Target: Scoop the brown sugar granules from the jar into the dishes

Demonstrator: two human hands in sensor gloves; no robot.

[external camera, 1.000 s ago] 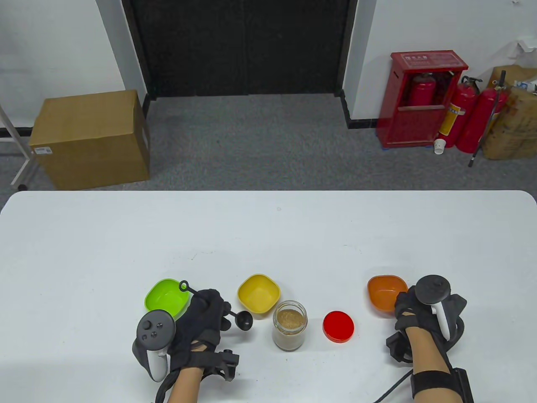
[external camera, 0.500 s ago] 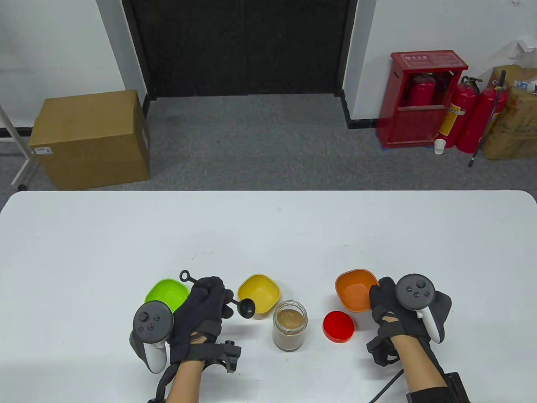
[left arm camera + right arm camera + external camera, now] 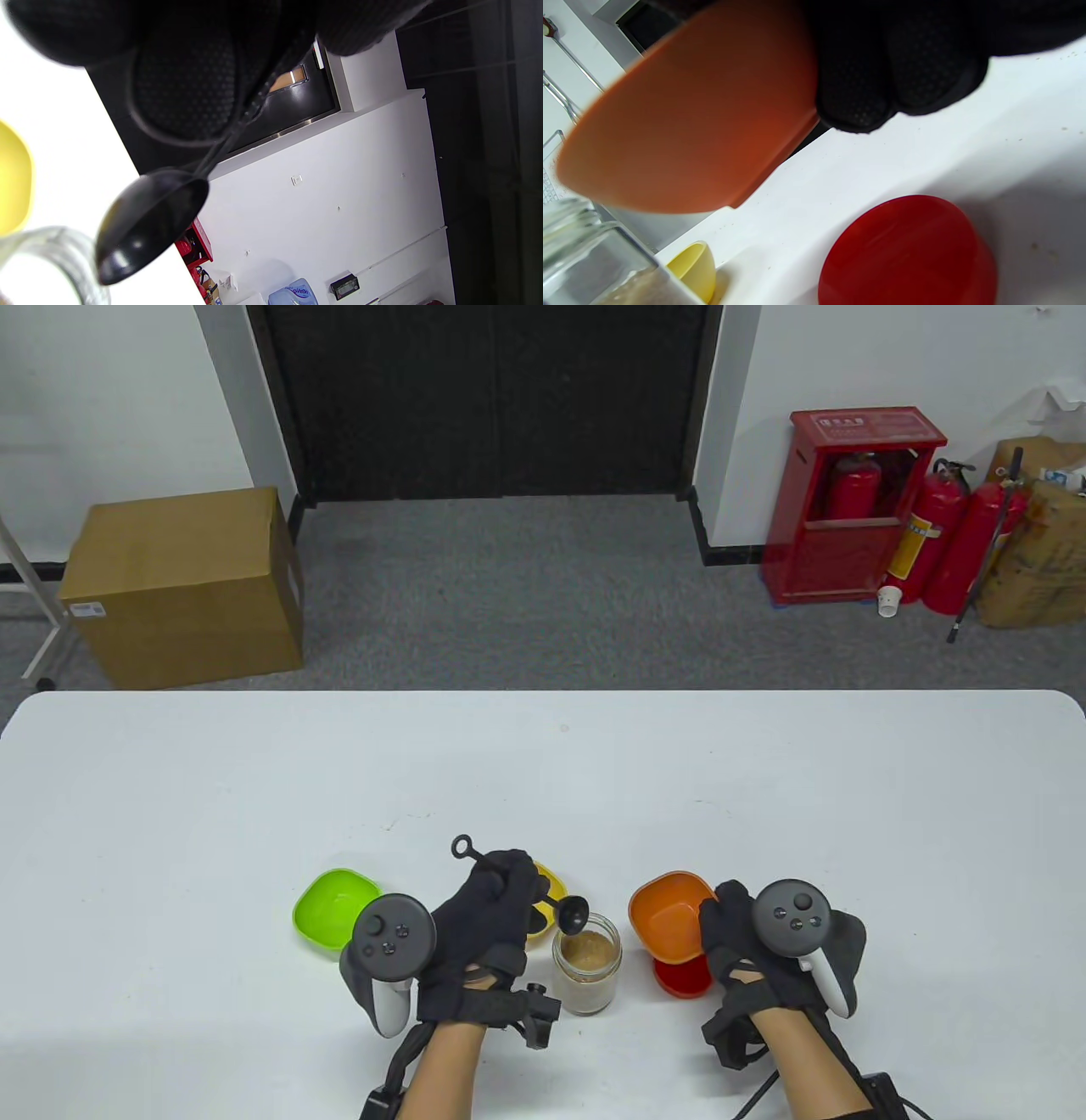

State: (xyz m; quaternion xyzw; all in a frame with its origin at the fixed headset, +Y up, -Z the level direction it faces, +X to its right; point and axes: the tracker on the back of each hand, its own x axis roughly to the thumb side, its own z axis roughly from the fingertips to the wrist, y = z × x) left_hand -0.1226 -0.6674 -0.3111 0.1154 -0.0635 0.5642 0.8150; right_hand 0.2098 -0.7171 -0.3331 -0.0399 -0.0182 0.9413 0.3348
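Observation:
An open glass jar (image 3: 586, 963) of brown sugar stands near the table's front edge. My left hand (image 3: 492, 916) grips a black scoop (image 3: 570, 914) by its handle, its bowl just above the jar's rim; the left wrist view shows the scoop (image 3: 148, 222) beside the jar (image 3: 51, 262). My right hand (image 3: 734, 937) holds an orange dish (image 3: 670, 916) lifted off the table, right of the jar and above the red lid (image 3: 683, 977). In the right wrist view the orange dish (image 3: 691, 123) hangs over the red lid (image 3: 908, 254). A yellow dish (image 3: 550, 891) is partly hidden behind my left hand.
A green dish (image 3: 335, 909) sits on the white table (image 3: 543, 780) left of my left hand. The yellow dish (image 3: 691, 264) shows beside the jar (image 3: 589, 262) in the right wrist view. A cardboard box (image 3: 182, 585) and red fire extinguishers (image 3: 942, 543) stand on the floor beyond.
My left hand moved right with the scoop, from beside the green dish to the jar's rim. My right hand carried the orange dish left, lifting it over the red lid.

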